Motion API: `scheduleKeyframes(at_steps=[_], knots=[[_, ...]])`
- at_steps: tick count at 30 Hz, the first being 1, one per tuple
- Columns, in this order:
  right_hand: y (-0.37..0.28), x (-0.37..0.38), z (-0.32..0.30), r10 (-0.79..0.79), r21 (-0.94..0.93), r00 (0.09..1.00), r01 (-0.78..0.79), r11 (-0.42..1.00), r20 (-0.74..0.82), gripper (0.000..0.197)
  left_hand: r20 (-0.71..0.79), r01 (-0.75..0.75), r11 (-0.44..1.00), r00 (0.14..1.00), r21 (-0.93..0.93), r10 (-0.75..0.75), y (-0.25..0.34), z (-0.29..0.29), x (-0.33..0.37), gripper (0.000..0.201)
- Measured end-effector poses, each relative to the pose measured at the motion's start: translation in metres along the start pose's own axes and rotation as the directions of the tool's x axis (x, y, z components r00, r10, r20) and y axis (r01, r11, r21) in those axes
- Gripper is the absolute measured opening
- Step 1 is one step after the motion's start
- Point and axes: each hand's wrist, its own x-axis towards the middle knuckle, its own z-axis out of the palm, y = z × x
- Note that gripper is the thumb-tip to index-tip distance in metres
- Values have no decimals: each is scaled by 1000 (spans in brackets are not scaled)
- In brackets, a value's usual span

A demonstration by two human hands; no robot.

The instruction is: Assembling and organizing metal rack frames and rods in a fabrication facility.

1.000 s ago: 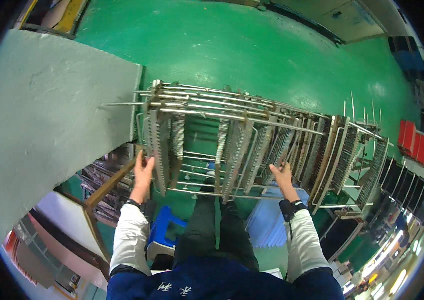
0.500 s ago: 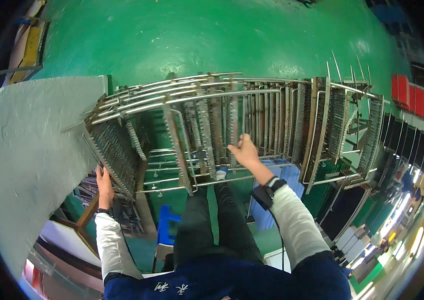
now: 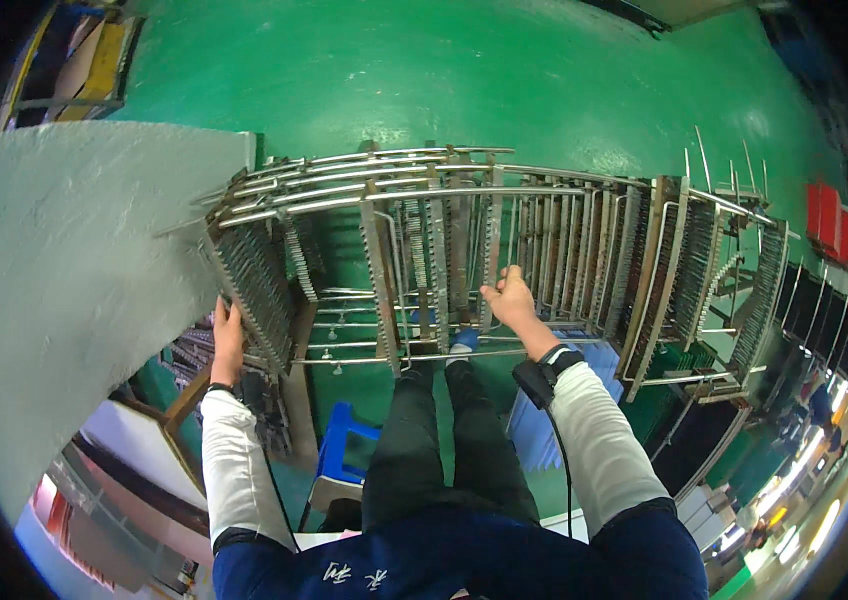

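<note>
left hand (image 3: pixel 227 335) fingertips behind metal rack (image 3: pixel 464 250)

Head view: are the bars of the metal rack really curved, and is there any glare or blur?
In the head view, the metal rack bows only from fisheye distortion; the green floor shows soft glare; bright lamp spots smear at the lower right rim; both hands, left hand and right hand, look sharp.
</note>
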Motion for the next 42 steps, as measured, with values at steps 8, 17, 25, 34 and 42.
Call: scheduleKeyframes(at_steps=[8, 17, 25, 34, 42], knots=[[16, 12, 14, 34, -44, 999, -36, 998, -36, 56, -97, -35, 975, 994, 221, 58, 8, 2, 12, 59], [60, 27, 38, 3, 327, 996, 25, 945, -85, 30, -64, -402, 807, 879, 432, 472, -9, -1, 42, 11], [36, 25, 11, 93, 375, 995, -93, 922, 18, 25, 35, -277, 919, 960, 281, 278, 28, -4, 32, 28], [50, 26, 7, 269, 372, 952, -305, 877, 146, 23, 76, -197, 938, 980, 287, 183, 55, -3, 20, 36], [40, 37, 6, 339, 303, 916, -393, 868, 217, 21, 7, -184, 946, 982, 267, 189, 50, -6, 17, 39]])
